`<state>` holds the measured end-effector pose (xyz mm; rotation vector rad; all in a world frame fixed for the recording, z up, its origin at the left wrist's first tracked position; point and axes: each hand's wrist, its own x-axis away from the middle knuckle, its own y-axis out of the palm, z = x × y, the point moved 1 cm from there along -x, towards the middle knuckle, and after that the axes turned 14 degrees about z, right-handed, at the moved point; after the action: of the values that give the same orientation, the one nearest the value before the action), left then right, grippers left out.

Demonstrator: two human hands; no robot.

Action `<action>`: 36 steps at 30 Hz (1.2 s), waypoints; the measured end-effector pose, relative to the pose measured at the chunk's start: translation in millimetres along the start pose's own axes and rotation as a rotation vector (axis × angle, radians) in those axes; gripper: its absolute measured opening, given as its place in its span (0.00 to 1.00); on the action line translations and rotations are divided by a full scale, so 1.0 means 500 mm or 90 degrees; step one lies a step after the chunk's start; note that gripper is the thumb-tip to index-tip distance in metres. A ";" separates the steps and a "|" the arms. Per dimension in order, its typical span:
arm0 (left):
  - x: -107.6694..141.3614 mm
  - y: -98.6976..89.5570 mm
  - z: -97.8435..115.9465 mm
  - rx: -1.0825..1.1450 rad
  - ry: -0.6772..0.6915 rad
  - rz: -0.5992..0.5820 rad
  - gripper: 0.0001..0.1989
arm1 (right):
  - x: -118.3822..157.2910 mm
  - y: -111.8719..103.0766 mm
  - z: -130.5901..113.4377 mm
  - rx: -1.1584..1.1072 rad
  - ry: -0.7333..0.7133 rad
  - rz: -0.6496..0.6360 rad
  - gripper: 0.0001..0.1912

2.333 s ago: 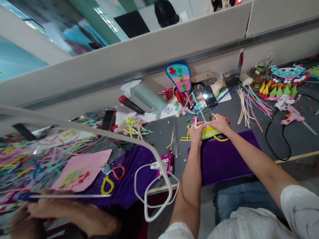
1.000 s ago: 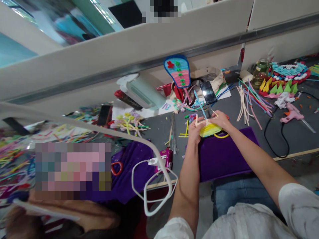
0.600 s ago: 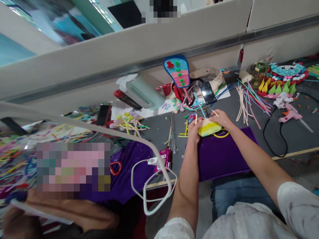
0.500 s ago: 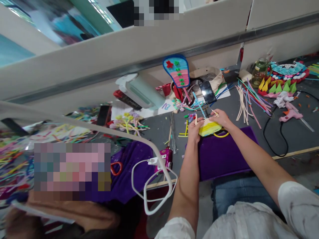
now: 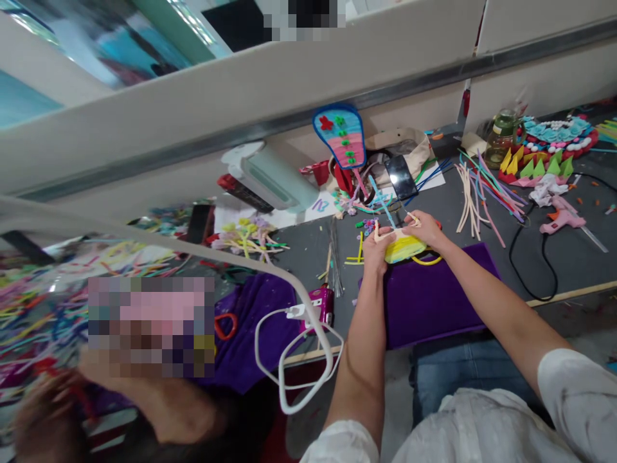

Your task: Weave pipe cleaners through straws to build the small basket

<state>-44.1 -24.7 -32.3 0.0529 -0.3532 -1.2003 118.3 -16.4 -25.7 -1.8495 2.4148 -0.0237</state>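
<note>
A yellow and cream craft piece [image 5: 405, 247] made of fuzzy stems is held between my two hands above a purple cloth [image 5: 434, 296]. My left hand [image 5: 378, 247] grips its left side, with a cream stem end sticking up by the thumb. On the upper right side, my right hand [image 5: 424, 228] has its fingers closed round the piece, near another cream end. A light blue stem [image 5: 385, 204] rises behind the piece. Below it, a yellow ring-shaped handle [image 5: 427, 259] shows near my right wrist.
A pink glue gun [image 5: 562, 217] and loose stems [image 5: 475, 199] lie to the right. A phone [image 5: 402, 177] rests behind my hands. At left are a power strip [image 5: 321, 308], a white lamp arm [image 5: 216, 254] and another person's hands [image 5: 53, 392].
My hands and the yellow piece have barely moved. At the lower left, the other person's arms have shifted and a hand now shows with something red.
</note>
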 end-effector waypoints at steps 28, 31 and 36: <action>-0.005 0.003 0.004 0.039 -0.021 0.041 0.19 | -0.011 -0.056 -0.026 -0.127 0.185 -0.046 0.13; -0.006 0.002 0.001 0.026 -0.007 0.049 0.18 | -0.008 -0.049 -0.023 -0.116 0.146 -0.023 0.11; -0.016 0.000 0.002 0.094 -0.081 -0.029 0.20 | -0.021 -0.057 -0.019 -0.104 0.128 0.017 0.13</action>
<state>-46.9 -17.4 -33.4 0.1140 -0.5549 -1.2245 147.8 -14.2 -13.4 -1.9700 2.6470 -0.0115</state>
